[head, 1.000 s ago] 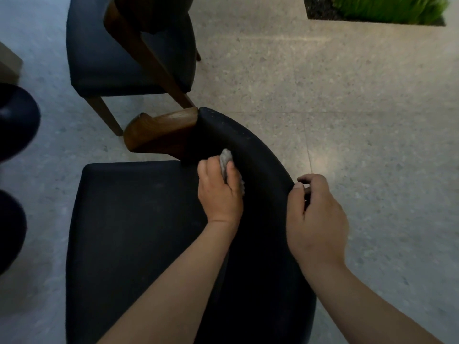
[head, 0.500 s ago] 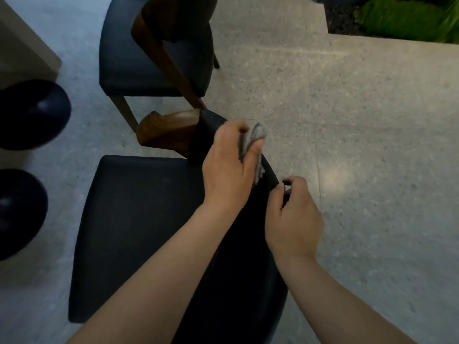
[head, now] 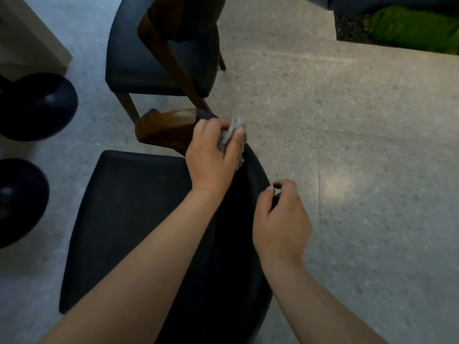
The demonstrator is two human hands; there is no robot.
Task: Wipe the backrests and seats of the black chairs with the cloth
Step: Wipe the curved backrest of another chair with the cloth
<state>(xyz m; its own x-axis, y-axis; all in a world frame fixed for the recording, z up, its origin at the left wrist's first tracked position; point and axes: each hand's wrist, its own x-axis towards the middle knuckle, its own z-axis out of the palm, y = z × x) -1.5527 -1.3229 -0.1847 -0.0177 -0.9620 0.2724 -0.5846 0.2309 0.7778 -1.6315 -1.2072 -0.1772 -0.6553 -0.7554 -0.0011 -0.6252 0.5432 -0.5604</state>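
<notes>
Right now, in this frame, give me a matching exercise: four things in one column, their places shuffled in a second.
Things:
1. cloth
2. right hand
3. far chair
4. green plants

Places:
A. top right corner of the view
B. bunched in the left hand at the top end of the backrest
C. beyond the wooden armrest, upper left of centre
D. fingers curled at the backrest's outer rim

Pairs: 1-B, 2-D, 3-C, 4-A.
</notes>
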